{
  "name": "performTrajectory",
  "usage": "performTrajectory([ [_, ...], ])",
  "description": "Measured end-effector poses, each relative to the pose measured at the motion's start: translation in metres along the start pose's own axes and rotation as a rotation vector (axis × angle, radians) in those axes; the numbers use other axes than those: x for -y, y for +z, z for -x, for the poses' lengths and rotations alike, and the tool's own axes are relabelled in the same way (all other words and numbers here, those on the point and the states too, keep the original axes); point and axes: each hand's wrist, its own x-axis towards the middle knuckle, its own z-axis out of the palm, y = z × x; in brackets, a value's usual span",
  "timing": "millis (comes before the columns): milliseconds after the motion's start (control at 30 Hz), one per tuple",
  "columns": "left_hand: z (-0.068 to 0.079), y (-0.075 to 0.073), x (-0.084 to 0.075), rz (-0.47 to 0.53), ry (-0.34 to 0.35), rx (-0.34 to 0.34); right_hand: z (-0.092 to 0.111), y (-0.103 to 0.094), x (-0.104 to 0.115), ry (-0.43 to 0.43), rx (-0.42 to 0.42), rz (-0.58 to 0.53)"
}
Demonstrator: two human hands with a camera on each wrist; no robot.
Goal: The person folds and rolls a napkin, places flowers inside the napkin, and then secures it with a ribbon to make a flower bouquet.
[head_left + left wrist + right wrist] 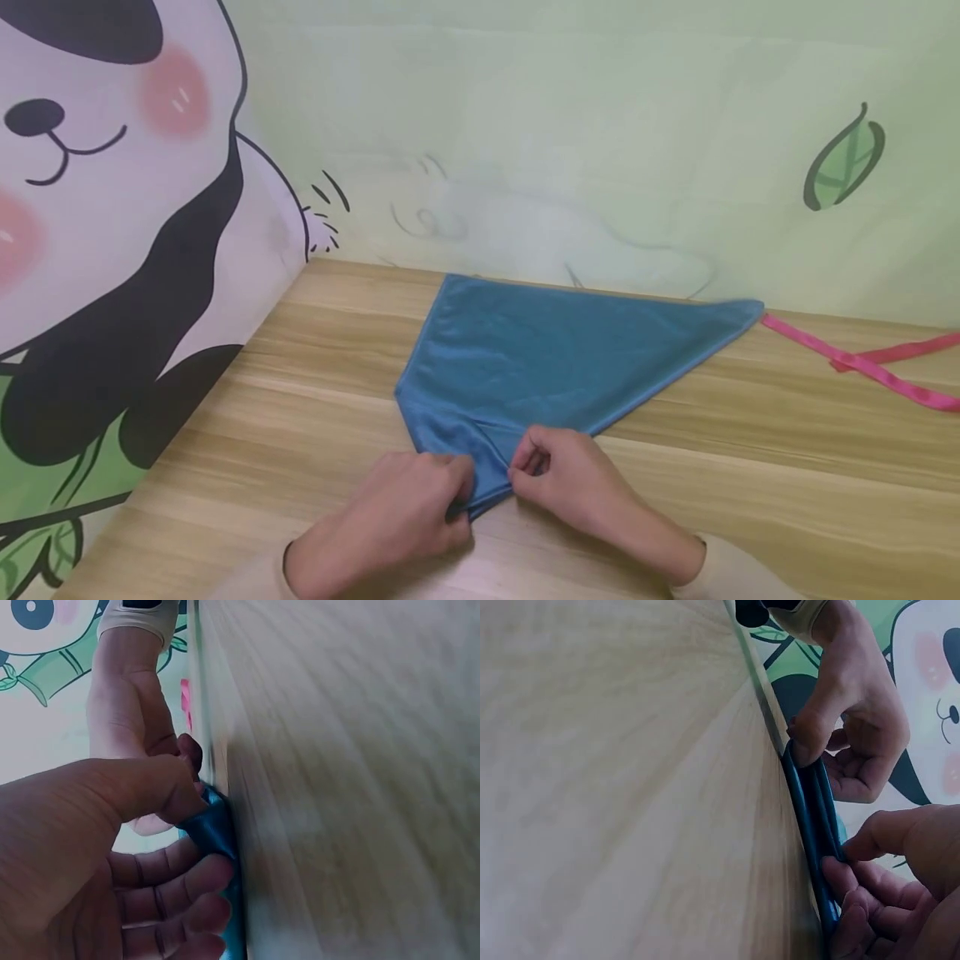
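A blue satiny cloth lies folded on the wooden table, wide at the left and tapering to a point at the far right. At its near corner my left hand pinches the folded edge between thumb and fingers. My right hand pinches the near edge a little to the right, thumb against forefinger. Between the hands the cloth is gathered in small folds. In the left wrist view the cloth sits under my left thumb. The right wrist view shows doubled layers of cloth stretching between both hands.
Pink ribbons trail across the table from the cloth's right tip and cross each other. A pale green backdrop stands behind the table, with a printed panda along the left side.
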Motion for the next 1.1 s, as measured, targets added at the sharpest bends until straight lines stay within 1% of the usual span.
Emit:
performTrajectory([
  [133, -0.002, 0.001, 0.003, 0.013, 0.029, 0.039, 0.0, 0.0, -0.003, -0.041, -0.005, 0.067],
  [233, -0.004, 0.001, 0.007, 0.058, 0.044, 0.067, -0.001, 0.0, -0.005, -0.061, -0.003, 0.082],
  [367, -0.005, 0.001, 0.013, 0.114, 0.07, 0.074, -0.002, 0.0, -0.005, -0.065, 0.005, 0.098],
  [467, -0.006, 0.001, 0.015, 0.135, 0.097, 0.083, -0.002, 0.0, -0.006, -0.073, 0.014, 0.114],
  [567, -0.007, -0.002, 0.019, 0.187, 0.135, 0.117, -0.003, -0.001, -0.007, -0.101, 0.018, 0.126],
  [633, -0.009, -0.005, 0.025, 0.242, 0.174, 0.129, -0.003, -0.001, -0.008, -0.121, 0.02, 0.134],
  [700, -0.011, -0.008, 0.033, 0.291, 0.207, 0.11, -0.003, -0.001, -0.008, -0.132, 0.02, 0.142],
  [733, -0.012, -0.01, 0.037, 0.3, 0.215, 0.09, -0.003, -0.001, -0.008, -0.133, 0.02, 0.146],
  [833, -0.013, -0.015, 0.05, 0.246, 0.218, -0.002, -0.003, 0.0, -0.008, -0.145, 0.022, 0.159],
  [900, -0.013, -0.016, 0.056, 0.184, 0.21, -0.03, -0.003, 0.001, -0.008, -0.177, 0.023, 0.176],
  [967, -0.014, -0.017, 0.058, 0.125, 0.211, -0.016, -0.003, 0.001, -0.009, -0.227, 0.026, 0.196],
  [1100, -0.014, -0.015, 0.06, 0.097, 0.215, 0.064, -0.004, 0.001, -0.011, -0.31, 0.036, 0.224],
])
